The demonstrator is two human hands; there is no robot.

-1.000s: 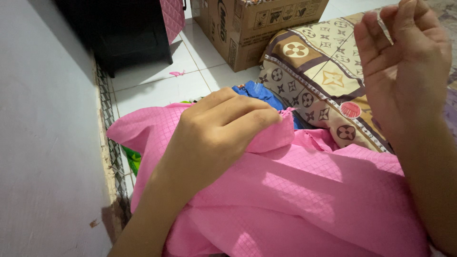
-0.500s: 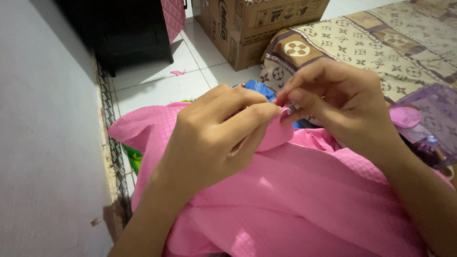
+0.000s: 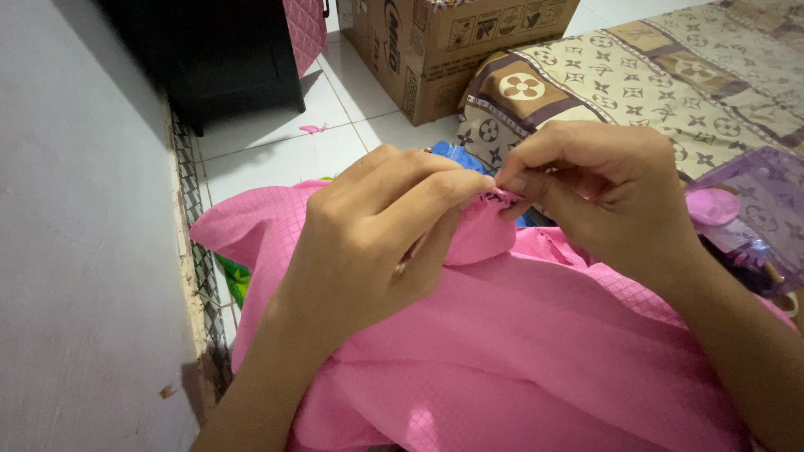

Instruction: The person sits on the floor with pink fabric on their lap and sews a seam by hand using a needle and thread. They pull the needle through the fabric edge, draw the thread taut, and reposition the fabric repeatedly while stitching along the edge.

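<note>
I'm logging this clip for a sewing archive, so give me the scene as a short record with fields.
left hand: pinches a folded edge of the pink cloth
right hand: fingertips meet the same edge, pinched shut; needle not clearly visible
cloth: quilted, diamond pattern, draped over the lap
behind: patterned mattress, cardboard box, black cabinet
right side: purple see-through box
floor: white tiles

The one camera sits on my head and looks steeply down and a little forward over my lap. It is close: my left hand (image 3: 368,243) and right hand (image 3: 603,197) fill the middle, both forearms running out at the bottom edge. The wall (image 3: 79,251) closes off my left side. Farther ahead, the view reaches the tiled floor (image 3: 276,155), a cardboard box (image 3: 452,50) and a patterned mattress (image 3: 670,75).
</note>
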